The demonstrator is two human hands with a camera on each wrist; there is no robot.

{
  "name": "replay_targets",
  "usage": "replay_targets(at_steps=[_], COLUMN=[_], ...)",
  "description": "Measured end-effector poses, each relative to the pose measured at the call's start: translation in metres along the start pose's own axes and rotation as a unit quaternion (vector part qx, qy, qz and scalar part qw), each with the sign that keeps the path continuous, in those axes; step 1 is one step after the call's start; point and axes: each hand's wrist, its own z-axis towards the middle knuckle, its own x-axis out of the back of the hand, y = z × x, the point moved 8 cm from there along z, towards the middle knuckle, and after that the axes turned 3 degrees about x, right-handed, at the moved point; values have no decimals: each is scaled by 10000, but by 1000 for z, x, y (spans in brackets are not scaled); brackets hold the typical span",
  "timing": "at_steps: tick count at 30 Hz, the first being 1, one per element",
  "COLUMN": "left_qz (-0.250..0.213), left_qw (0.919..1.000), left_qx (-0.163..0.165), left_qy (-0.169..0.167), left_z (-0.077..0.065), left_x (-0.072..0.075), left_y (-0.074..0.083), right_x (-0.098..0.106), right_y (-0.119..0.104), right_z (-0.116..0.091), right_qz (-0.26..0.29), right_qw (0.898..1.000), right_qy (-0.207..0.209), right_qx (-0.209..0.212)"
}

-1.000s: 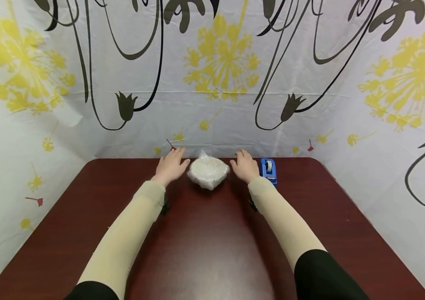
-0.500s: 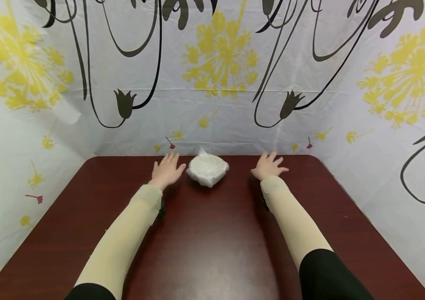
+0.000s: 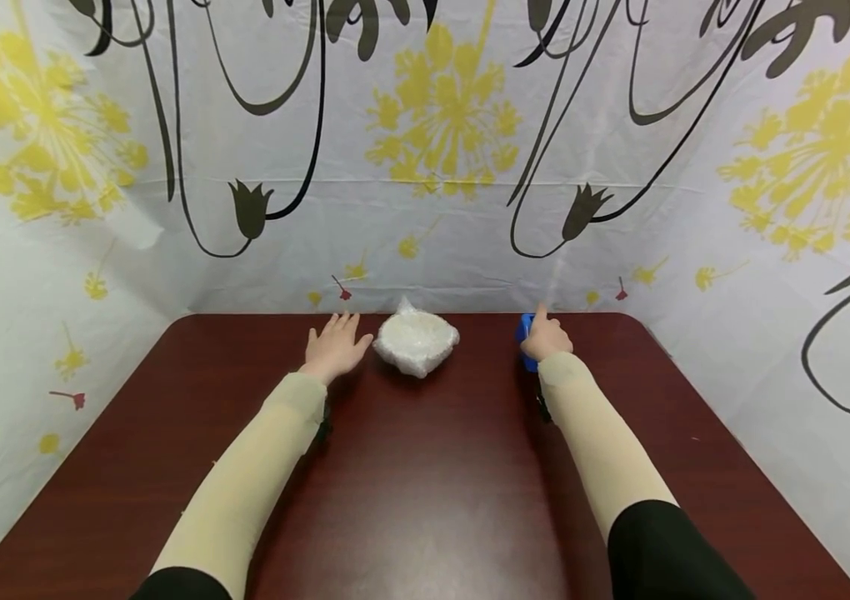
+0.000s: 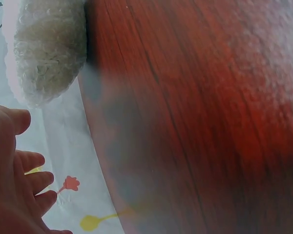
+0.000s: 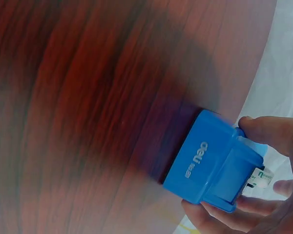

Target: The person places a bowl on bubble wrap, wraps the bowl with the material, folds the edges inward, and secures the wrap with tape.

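A bundle in clear bubble wrap (image 3: 416, 340) sits at the table's far edge, pale and roughly bowl-shaped; what is inside cannot be made out. My left hand (image 3: 335, 347) is just left of it, fingers spread and apart from it. In the left wrist view, the thumb points toward the bubble-wrapped bundle (image 4: 49, 53) without touching. My right hand (image 3: 547, 337) grips a blue tape dispenser (image 3: 526, 337) to the right of the bundle. The right wrist view shows the thumb on one side of the tape dispenser (image 5: 200, 161) and fingers on the other. A roll of tape (image 5: 261, 178) shows in it.
The dark red wooden table (image 3: 410, 475) ends just behind the bundle, against a white patterned cloth (image 3: 425, 242). The same cloth hangs at both sides. My forearms reach across the table on the left and right.
My right hand moved right, away from the bundle, spread over the tape dispenser, and now grips it. My left hand shifted slightly left from the bundle.
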Motion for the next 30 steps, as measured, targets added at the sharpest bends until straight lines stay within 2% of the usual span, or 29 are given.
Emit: replay_targets(at_steps=[7,10,15,20,23,30], left_qz=[99,80,12,-4,17,25], left_qw=[9999,10000,9999,9976,9957,9936], left_qx=[27,23,-71,-390,-605,-943], left_qy=[-20,-17,153,566,700,617], left_z=[3,4,4,1,-1,-7], left_x=[-4,-5,2,13,18,16], left_y=[-5,-5,0,17,31,58], right_x=[3,7,17,31,39,40], right_y=[4,3,3,-4,-6,8], right_z=[-1,-3,-5,-6,-7,-9], right_qz=[-6,54,62,-47,-159,-123], right_qw=[9999,9996,9996,9996,9987,9993], right_qy=[-90,-255,-276,38,248,110], right_qx=[88,92,96,276,404,348])
